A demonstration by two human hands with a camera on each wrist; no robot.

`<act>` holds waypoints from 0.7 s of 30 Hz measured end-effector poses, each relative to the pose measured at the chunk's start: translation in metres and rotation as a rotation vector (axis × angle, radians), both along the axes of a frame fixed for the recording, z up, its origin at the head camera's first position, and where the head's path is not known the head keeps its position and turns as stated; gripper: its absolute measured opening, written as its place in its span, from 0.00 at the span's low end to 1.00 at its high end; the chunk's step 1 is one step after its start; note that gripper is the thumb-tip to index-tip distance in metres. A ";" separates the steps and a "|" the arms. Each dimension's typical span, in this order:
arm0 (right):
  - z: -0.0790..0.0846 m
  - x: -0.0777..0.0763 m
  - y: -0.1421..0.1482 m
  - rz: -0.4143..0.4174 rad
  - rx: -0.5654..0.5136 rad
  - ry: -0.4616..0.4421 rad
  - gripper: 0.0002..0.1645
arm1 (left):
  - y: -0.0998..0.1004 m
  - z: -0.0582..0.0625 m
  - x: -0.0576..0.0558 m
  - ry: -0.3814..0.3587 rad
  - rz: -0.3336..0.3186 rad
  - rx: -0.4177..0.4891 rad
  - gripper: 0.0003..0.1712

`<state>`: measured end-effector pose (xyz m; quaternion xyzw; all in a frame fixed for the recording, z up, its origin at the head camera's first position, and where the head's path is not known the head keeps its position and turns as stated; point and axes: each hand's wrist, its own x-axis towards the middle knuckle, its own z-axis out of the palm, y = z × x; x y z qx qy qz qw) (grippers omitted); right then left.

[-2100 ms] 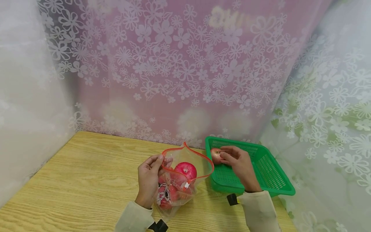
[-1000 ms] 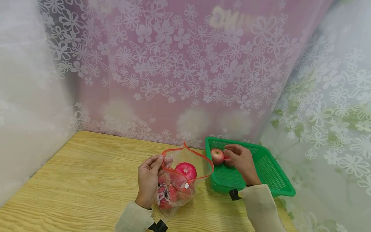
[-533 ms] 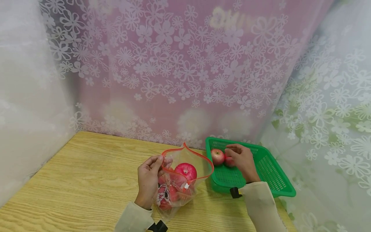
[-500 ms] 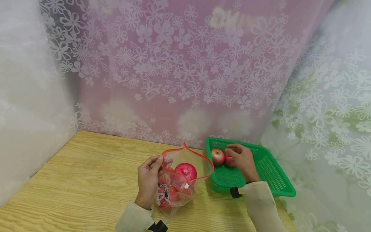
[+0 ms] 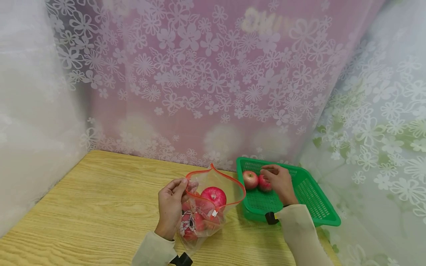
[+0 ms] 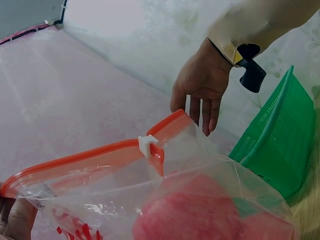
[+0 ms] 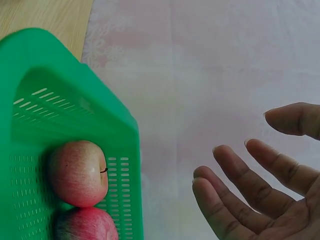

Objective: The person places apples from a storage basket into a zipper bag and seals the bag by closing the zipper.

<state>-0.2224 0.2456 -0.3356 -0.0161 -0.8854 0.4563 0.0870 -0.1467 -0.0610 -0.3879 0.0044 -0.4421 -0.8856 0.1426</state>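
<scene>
My left hand pinches the orange-edged mouth of a clear zip bag, which stands open. Inside the bag are several red apples, a bright red one on top. A white slider sits on the zip in the left wrist view. Over the green basket hovers my right hand, its fingers spread and holding nothing in the right wrist view. Two apples lie side by side in the basket: a paler one at the left wall and a redder one partly behind my fingers.
A wood-grain table carries the bag and the basket. Behind it hangs a pink flowered curtain, with a pale flowered sheet on the right close beside the basket.
My right hand has let go of the paler apple and drawn back to the right and slightly up, uncovering the redder apple. The left hand and bag have stayed in place.
</scene>
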 end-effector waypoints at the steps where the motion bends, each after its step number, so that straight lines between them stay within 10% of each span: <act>1: 0.000 -0.001 0.000 -0.003 0.001 -0.002 0.21 | 0.000 0.000 0.000 0.001 0.000 0.001 0.08; 21: -0.010 -0.019 0.014 -0.025 0.014 0.004 0.22 | -0.003 0.000 0.000 0.000 0.000 -0.032 0.12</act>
